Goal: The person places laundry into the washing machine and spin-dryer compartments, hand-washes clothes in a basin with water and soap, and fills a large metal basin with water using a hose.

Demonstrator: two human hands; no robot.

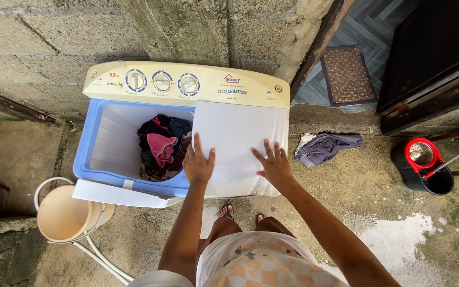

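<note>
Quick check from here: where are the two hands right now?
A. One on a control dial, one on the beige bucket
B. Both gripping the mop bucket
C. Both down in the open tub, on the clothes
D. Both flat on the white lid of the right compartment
D. The left hand and right hand lie palm-down, fingers spread, on the white lid of the washing machine, beside the open tub holding dark and pink clothes.

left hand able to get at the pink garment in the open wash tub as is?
Probably yes. The left hand lies flat on the white lid right beside the open wash tub, whose own cover is off. The pink garment lies on top of the dark clothes, with nothing between.
</note>
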